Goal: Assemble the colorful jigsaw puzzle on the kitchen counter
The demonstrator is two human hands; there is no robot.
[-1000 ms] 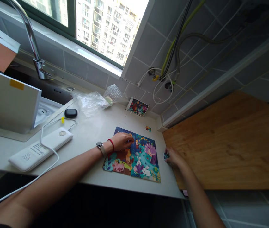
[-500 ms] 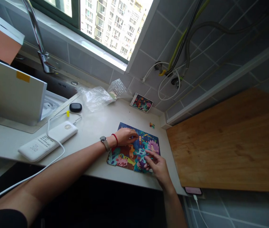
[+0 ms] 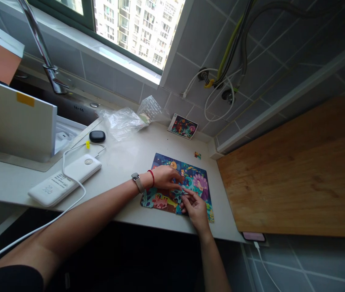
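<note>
A colourful jigsaw puzzle [image 3: 201,182] lies on the white counter, largely put together, its middle hidden under my hands. My left hand [image 3: 166,177], with a watch and a red cord at the wrist, rests over its centre, fingers bent down and closed; whatever they hold, if anything, is hidden. Touching or almost touching those fingertips is my right hand [image 3: 196,209], thumb and forefinger pinched on what looks like a small puzzle piece, only a sliver of which shows. One loose bit of puzzle [image 3: 197,155] lies beyond the far right corner.
A picture card [image 3: 183,126] leans at the wall beside crumpled clear plastic [image 3: 123,123]. To the left are a white power bank [image 3: 65,180] with its cable, a black case [image 3: 97,136] and the sink. A wooden board [image 3: 294,174] stands at the right, above a phone [image 3: 253,236].
My right hand has moved left and slightly up, up to my left fingertips. The left hand has shifted a little right and down, and the camera view has tilted slightly.
</note>
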